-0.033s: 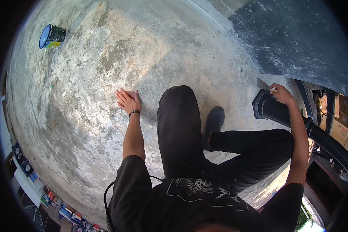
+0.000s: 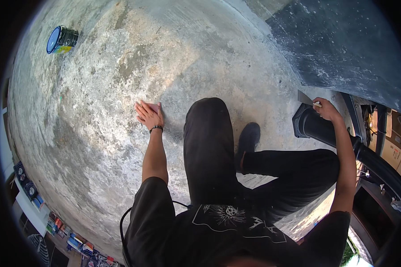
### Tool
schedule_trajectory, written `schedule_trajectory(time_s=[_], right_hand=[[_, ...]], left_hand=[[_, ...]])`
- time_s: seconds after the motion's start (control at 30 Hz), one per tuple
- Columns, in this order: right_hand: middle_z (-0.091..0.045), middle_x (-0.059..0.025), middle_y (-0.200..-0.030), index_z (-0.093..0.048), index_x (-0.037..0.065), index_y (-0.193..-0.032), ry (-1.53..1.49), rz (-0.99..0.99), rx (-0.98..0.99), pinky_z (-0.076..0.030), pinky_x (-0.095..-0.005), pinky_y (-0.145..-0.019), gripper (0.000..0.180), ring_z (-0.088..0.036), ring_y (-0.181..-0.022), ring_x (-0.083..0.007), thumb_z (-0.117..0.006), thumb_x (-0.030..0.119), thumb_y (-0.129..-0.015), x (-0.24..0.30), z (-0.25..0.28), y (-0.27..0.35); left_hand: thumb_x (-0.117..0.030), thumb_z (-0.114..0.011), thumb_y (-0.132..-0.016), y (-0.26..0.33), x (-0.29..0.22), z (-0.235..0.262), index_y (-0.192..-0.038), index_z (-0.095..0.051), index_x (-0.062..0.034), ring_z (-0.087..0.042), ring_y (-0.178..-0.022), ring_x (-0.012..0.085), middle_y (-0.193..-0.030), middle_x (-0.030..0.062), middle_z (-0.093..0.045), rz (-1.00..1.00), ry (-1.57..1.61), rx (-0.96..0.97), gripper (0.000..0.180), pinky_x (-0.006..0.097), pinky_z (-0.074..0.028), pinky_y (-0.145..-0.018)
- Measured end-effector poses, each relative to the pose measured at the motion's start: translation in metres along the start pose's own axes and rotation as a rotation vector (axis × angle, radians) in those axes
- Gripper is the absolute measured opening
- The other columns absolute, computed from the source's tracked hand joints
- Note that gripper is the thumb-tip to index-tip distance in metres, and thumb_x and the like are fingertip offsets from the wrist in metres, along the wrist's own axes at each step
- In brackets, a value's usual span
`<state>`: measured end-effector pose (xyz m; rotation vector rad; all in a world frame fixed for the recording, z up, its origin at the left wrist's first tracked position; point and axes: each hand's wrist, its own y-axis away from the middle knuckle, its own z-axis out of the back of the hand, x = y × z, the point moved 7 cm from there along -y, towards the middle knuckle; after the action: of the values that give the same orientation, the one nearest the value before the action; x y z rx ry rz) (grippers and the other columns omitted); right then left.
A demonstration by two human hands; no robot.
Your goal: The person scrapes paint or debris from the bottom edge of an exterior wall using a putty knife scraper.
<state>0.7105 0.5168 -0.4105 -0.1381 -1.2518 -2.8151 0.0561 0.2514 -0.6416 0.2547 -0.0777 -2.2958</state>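
Observation:
My left hand (image 2: 149, 115) lies flat on the rough, blotchy concrete floor (image 2: 98, 93), fingers spread. Beneath its palm is a reddish-brown piece that looks like sandpaper (image 2: 154, 107), mostly covered by the hand. Off to the right, my right hand (image 2: 326, 110) grips a putty knife (image 2: 304, 98) by its pale handle. The knife's broad metal blade points up and left, above the end of a black post-like piece (image 2: 305, 122).
A dark bucket with a blue lid (image 2: 53, 40) stands at the far left. A dark grey panel (image 2: 343, 49) fills the upper right. Cardboard boxes (image 2: 394, 155) sit at the right edge, and assorted cans and packages (image 2: 78, 242) at the lower left. My bent legs occupy the middle.
The whole view has shifted very slightly. Both hands keep the same pose, the left flat on the sandpaper and the right around the putty knife.

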Motion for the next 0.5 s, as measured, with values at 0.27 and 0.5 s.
schedule_trajectory(time_s=[0.27,0.5], right_hand=[[-0.062,-0.0116,-0.077,-0.059,0.005,-0.110,-0.146,-0.008,-0.064,-0.047,-0.0343,-0.061,0.025,-0.058,-0.057,-0.0174,-0.061,0.014,-0.087,-0.013,0.015,0.000],[-0.063,-0.0143,-0.082,-0.055,0.006,-0.114,-0.158,-0.077,-0.082,-0.048,-0.0378,-0.068,0.027,-0.064,-0.070,-0.0242,-0.060,0.014,-0.088,0.029,0.032,0.032]], left_hand=[[-0.066,-0.041,-0.091,-0.002,-0.006,-0.007,-0.153,-0.008,-0.0095,0.004,-0.148,0.0304,-0.160,0.0139,0.002,-0.023,0.050,0.081,0.090,0.056,-0.004,-0.115],[-0.063,-0.048,-0.089,-0.022,-0.006,0.002,-0.149,-0.023,-0.0129,-0.015,-0.145,0.0280,-0.156,0.0110,-0.020,0.130,0.090,-0.197,0.082,0.057,-0.016,-0.113]])
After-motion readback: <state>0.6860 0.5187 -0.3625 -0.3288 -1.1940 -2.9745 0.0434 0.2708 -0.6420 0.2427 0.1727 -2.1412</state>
